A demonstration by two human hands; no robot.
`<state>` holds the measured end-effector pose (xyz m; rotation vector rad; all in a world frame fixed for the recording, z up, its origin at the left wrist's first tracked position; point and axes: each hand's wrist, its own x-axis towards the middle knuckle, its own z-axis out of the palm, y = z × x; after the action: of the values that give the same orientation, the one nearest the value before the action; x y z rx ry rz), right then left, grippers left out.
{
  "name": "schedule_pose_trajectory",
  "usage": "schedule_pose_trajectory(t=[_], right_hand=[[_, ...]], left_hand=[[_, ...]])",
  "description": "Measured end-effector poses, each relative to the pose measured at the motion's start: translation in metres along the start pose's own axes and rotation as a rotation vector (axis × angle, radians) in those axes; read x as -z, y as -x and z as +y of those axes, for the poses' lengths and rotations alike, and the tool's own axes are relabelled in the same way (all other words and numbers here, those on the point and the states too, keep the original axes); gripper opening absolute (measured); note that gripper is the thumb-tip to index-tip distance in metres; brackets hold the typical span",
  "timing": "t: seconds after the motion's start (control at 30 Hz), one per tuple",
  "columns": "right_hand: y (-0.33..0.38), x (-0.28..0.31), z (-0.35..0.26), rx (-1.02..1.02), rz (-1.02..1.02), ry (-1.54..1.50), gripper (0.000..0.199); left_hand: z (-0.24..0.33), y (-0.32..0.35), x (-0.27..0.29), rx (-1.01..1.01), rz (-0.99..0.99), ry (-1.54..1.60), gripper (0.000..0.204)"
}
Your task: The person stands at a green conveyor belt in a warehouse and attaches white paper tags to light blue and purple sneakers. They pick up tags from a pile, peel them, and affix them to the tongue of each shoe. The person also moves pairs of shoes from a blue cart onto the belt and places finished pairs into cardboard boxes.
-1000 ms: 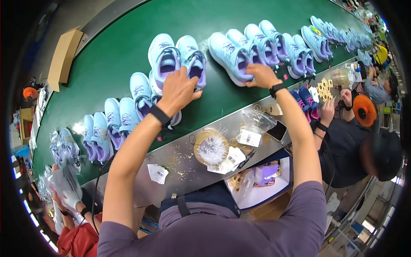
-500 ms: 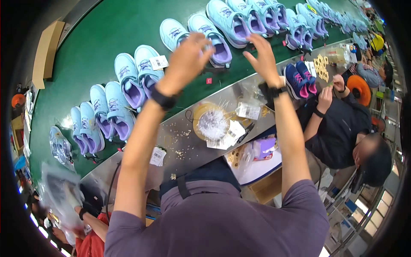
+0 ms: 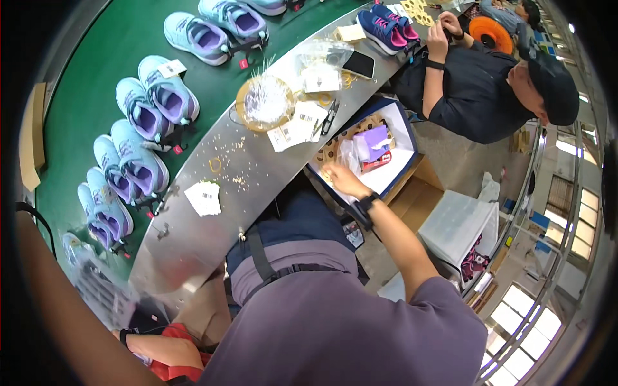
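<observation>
My right hand (image 3: 346, 181) is at the near left edge of an open white box with a dark blue rim (image 3: 404, 149). Its fingers are curled together next to spotted tan cut-out pieces (image 3: 329, 153); what they hold, if anything, is too small to make out. Inside the box lie a purple packet (image 3: 371, 143), a red packet (image 3: 376, 162) and clear plastic. My left forearm (image 3: 67, 309) fills the lower left side, close and blurred, and the left hand lies outside the picture. Pairs of light blue shoes with purple linings (image 3: 168, 96) stand on the green belt (image 3: 145, 32).
The metal ledge (image 3: 248, 174) carries a round holder of clear fasteners (image 3: 266, 103), white tags (image 3: 297, 126), more tags (image 3: 203, 198), a phone (image 3: 359, 64) and navy-pink shoes (image 3: 386, 29). A co-worker in black (image 3: 483, 93) is on the right; another in red (image 3: 177, 350) is lower left.
My right hand has come down from above the shoes to the box. The left hand has left the picture, its forearm now at the left. The view has turned right.
</observation>
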<state>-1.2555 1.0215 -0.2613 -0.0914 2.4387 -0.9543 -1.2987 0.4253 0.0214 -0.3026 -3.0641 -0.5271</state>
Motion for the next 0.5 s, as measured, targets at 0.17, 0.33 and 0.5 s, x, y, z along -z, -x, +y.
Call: schedule_pose_trajectory(t=[0.17, 0.33, 0.5], right_hand=[[-0.059, -0.031, 0.039, 0.103, -0.023, 1.019, 0.022], [-0.027, -0.001, 0.075, -0.294, -0.291, 1.126, 0.029], [-0.011, 0.049, 0.108, -0.089, -0.229, 0.772, 0.030]], left_hand=[[-0.086, 0.096, -0.037, 0.048, -0.258, -0.631, 0.037], [-0.219, 0.148, -0.160, 0.618, -0.119, 0.126, 0.039], [-0.259, 0.166, -0.195, 0.679, 0.190, 0.143, 0.032]])
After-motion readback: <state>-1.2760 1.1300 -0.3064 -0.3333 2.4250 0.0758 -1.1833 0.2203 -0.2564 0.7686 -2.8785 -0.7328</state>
